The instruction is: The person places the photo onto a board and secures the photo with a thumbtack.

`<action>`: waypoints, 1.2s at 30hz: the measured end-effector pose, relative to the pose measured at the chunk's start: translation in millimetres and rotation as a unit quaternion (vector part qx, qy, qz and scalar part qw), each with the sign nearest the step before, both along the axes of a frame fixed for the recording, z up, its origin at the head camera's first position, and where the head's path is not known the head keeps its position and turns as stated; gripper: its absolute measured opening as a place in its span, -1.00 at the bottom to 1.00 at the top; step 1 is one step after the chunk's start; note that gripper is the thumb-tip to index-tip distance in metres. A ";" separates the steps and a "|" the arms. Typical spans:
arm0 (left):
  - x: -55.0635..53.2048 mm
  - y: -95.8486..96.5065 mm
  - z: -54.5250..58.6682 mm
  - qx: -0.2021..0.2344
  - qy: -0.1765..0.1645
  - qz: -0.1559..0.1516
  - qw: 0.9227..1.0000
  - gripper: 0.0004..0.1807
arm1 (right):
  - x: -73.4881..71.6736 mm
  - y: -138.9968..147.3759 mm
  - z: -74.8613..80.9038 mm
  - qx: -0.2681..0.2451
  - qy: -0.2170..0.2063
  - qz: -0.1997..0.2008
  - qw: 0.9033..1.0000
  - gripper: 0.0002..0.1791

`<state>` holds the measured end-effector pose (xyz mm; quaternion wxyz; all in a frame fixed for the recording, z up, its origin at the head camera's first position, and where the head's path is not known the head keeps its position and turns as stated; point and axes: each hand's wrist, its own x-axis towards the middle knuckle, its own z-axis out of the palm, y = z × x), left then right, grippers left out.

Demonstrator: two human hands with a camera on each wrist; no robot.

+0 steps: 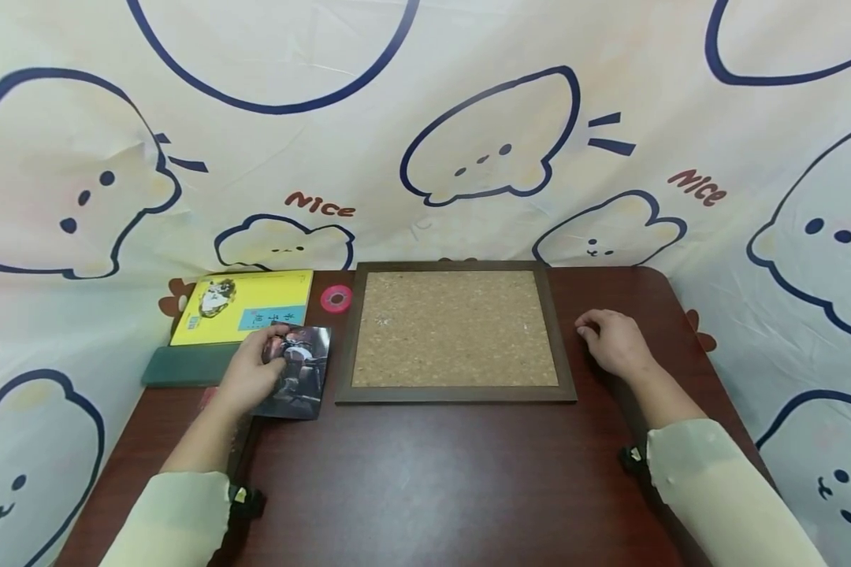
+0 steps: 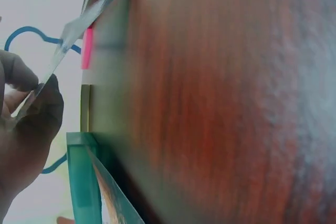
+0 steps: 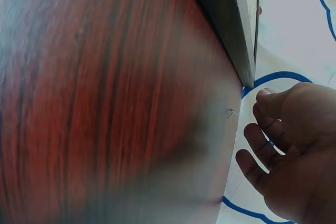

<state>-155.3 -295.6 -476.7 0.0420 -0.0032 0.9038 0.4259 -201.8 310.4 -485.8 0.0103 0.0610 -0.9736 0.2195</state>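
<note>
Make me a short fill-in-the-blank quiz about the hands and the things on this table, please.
1. The left hand holds a glossy picture, while the right hand holds ____.
2. The framed board is between the person's two ____.
3. The small ring-shaped item beside the framed board is ____ in colour.
4. The book next to the green item has a mostly ____ cover.

Missing words: nothing; hands; pink; yellow.

2 pale green sleeves (image 1: 723, 488) each have a small black, yellowish-marked device (image 1: 250, 502) at the cuff (image 1: 195, 488).
</note>
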 end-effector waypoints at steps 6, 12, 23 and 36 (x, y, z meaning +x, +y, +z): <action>3.8 -3.6 4.1 0.039 -0.012 0.019 0.999 -0.30 | 2.5 -7.2 0.1 -0.012 0.003 0.004 1.000 -0.80; 1.7 -6.0 9.1 0.085 -0.043 0.036 0.995 -0.29 | 5.1 -11.1 -1.2 -0.021 0.005 0.004 1.000 -0.82; -10.3 15.4 16.5 0.119 -0.071 0.034 0.990 -0.26 | 4.9 -23.0 -2.1 -0.050 0.008 -0.011 0.999 -0.84; -40.2 47.2 15.4 0.131 -0.069 0.020 0.989 -0.29 | -4.0 -38.5 5.2 -0.076 0.008 -0.006 0.997 -0.82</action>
